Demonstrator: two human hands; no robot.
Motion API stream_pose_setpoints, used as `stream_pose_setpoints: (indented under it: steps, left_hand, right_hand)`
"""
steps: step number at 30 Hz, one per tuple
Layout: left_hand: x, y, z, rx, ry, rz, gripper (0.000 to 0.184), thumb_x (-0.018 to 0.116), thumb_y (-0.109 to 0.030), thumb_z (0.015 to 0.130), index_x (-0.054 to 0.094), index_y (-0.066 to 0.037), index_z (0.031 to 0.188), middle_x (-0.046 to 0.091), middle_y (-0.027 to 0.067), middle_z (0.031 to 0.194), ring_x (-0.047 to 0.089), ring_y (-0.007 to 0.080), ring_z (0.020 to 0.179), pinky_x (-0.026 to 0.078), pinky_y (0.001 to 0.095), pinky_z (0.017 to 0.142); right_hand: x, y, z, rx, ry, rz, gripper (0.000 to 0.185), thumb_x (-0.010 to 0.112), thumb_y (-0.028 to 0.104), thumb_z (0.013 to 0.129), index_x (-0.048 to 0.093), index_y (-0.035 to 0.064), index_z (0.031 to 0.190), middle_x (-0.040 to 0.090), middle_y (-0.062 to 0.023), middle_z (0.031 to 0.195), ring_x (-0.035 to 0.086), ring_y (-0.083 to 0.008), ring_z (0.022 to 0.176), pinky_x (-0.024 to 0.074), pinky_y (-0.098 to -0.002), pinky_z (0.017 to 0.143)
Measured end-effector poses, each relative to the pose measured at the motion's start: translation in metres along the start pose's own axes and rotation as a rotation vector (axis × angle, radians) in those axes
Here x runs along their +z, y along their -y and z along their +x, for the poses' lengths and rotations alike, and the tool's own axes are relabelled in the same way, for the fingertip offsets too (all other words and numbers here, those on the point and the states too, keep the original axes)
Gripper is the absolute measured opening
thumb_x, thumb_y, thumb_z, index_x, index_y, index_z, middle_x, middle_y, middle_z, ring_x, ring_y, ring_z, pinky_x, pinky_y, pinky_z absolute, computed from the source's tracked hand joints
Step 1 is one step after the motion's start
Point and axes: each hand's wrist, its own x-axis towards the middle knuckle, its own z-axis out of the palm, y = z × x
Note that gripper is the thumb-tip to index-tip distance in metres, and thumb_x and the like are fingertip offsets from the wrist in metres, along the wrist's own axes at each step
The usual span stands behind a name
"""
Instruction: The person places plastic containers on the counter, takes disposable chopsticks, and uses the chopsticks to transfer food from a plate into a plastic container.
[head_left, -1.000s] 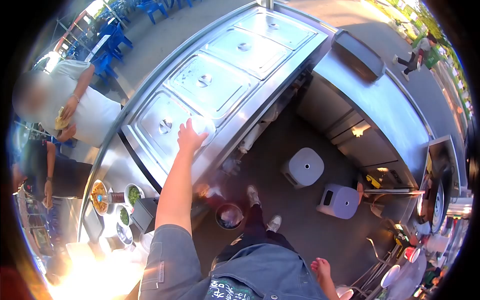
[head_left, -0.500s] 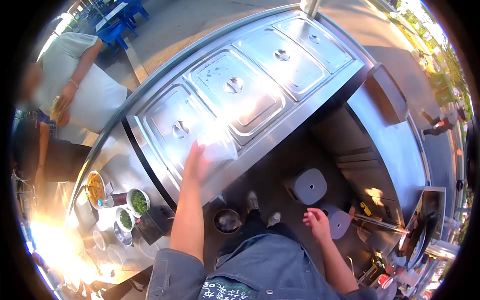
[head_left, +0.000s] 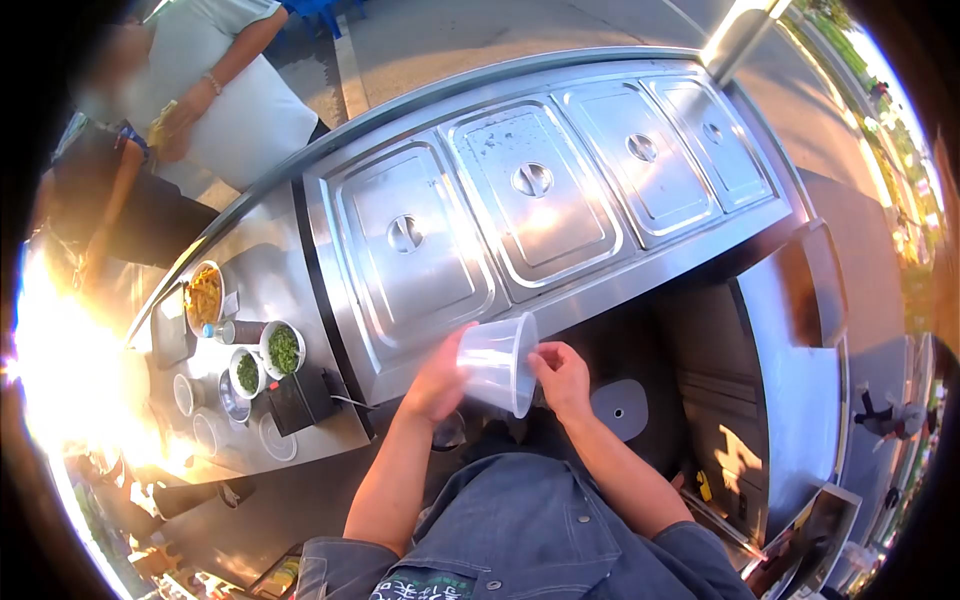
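Head view. At centre, a translucent, round plastic tub (head_left: 490,362) is held tilted sideways, open rim to the right; the left hand (head_left: 438,380), blurred, clasps its base end, and the right hand (head_left: 562,380) pinches its rim. Rectangular silver steel lids (head_left: 580,238) span the upper centre.

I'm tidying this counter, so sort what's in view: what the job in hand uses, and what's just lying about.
In use:
- clear plastic tub
- left hand, around its base end
- right hand, at its rim

Seemingly just about, untouched:
- steel lids
- bowls of chopped greens
- bottle
- black box
- grey stool
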Motion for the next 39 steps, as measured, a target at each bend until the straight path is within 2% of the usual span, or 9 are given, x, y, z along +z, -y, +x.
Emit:
stream_pose_setpoints:
  steps: [3, 7, 9, 13, 16, 22, 28, 30, 39]
  left_hand:
    - [0.007, 0.003, -0.005, 0.017, -0.062, 0.019, 0.089, 0.071, -0.016, 0.073, 0.026, -0.003, 0.148, 0.039, 0.0130, 0.143, 0.037, 0.0253, 0.134, 0.027, 0.0395, 0.112]
    - [0.013, 0.008, -0.009, 0.073, -0.024, -0.065, 0.085, 0.072, -0.011, 0.076, 0.026, -0.004, 0.148, 0.038, 0.0119, 0.144, 0.037, 0.0241, 0.133, 0.028, 0.0381, 0.111]
    - [0.011, 0.014, -0.012, 0.086, -0.025, 0.046, 0.092, 0.078, -0.025, 0.077, 0.024, -0.002, 0.148, 0.038, 0.0126, 0.145, 0.034, 0.0246, 0.137, 0.024, 0.0397, 0.113]
    - [0.009, 0.020, -0.024, 0.145, -0.028, -0.053, 0.091, 0.079, -0.026, 0.078, 0.024, -0.002, 0.148, 0.037, 0.0129, 0.145, 0.033, 0.0235, 0.137, 0.024, 0.0384, 0.113]
    - [0.009, 0.021, -0.028, 0.157, -0.050, -0.070, 0.092, 0.079, -0.026, 0.078, 0.024, -0.001, 0.148, 0.037, 0.0131, 0.145, 0.033, 0.0238, 0.137, 0.024, 0.0384, 0.113]
    - [0.011, 0.018, -0.043, 0.201, -0.089, -0.115, 0.098, 0.081, -0.030, 0.076, 0.022, -0.001, 0.148, 0.037, 0.0132, 0.146, 0.032, 0.0247, 0.137, 0.024, 0.0392, 0.113]
    - [0.019, 0.013, -0.061, 0.210, -0.098, -0.150, 0.104, 0.083, -0.035, 0.072, 0.021, -0.001, 0.149, 0.036, 0.0135, 0.146, 0.033, 0.0259, 0.137, 0.027, 0.0402, 0.112]
    - [0.014, 0.022, -0.062, 0.223, -0.180, -0.148, 0.102, 0.083, -0.042, 0.069, 0.028, -0.004, 0.146, 0.046, 0.0096, 0.138, 0.045, 0.0211, 0.127, 0.037, 0.0356, 0.104]
    - [0.010, 0.026, -0.070, 0.231, -0.035, -0.383, 0.094, 0.081, -0.034, 0.073, 0.029, -0.003, 0.145, 0.045, 0.0120, 0.138, 0.044, 0.0245, 0.130, 0.034, 0.0402, 0.110]
  right_hand:
    - [-0.004, 0.001, 0.007, 0.029, 0.056, 0.101, 0.019, 0.072, 0.012, 0.084, 0.064, -0.0013, 0.096, 0.066, -0.0051, 0.083, 0.061, -0.0111, 0.074, 0.0497, -0.0251, 0.070]
    - [-0.014, -0.001, 0.017, 0.050, 0.097, -0.039, 0.016, 0.073, 0.010, 0.081, 0.061, 0.0010, 0.086, 0.061, -0.0017, 0.075, 0.056, -0.0088, 0.068, 0.0459, -0.0236, 0.064]
    - [-0.014, -0.005, 0.023, 0.073, 0.134, -0.060, 0.010, 0.068, 0.005, 0.083, 0.060, 0.0012, 0.085, 0.059, -0.0010, 0.074, 0.054, -0.0082, 0.066, 0.0443, -0.0229, 0.063]
    - [-0.006, 0.001, 0.026, 0.004, 0.165, 0.018, 0.015, 0.066, 0.004, 0.084, 0.059, -0.0008, 0.097, 0.062, -0.0052, 0.087, 0.059, -0.0134, 0.076, 0.0485, -0.0261, 0.069]
    - [-0.011, -0.002, 0.034, 0.070, 0.328, -0.039, 0.018, 0.067, 0.004, 0.084, 0.060, -0.0018, 0.099, 0.063, -0.0060, 0.089, 0.060, -0.0147, 0.080, 0.0499, -0.0273, 0.072]
    - [-0.004, 0.007, 0.031, 0.046, 0.321, -0.163, 0.017, 0.070, 0.007, 0.084, 0.061, -0.0018, 0.095, 0.063, -0.0052, 0.084, 0.060, -0.0136, 0.075, 0.0495, -0.0266, 0.069]
    - [0.000, 0.017, 0.027, 0.127, 0.404, -0.114, 0.016, 0.072, 0.008, 0.083, 0.060, 0.0001, 0.090, 0.061, -0.0037, 0.078, 0.056, -0.0110, 0.066, 0.0457, -0.0243, 0.062]
    - [0.001, 0.017, 0.027, 0.128, 0.426, -0.120, 0.016, 0.072, 0.008, 0.083, 0.060, 0.0005, 0.090, 0.060, -0.0031, 0.077, 0.054, -0.0107, 0.064, 0.0447, -0.0240, 0.061]
    - [-0.005, 0.025, 0.021, 0.248, 0.543, 0.035, 0.017, 0.073, 0.006, 0.082, 0.056, 0.0040, 0.086, 0.057, -0.0011, 0.073, 0.052, -0.0091, 0.061, 0.0430, -0.0216, 0.058]
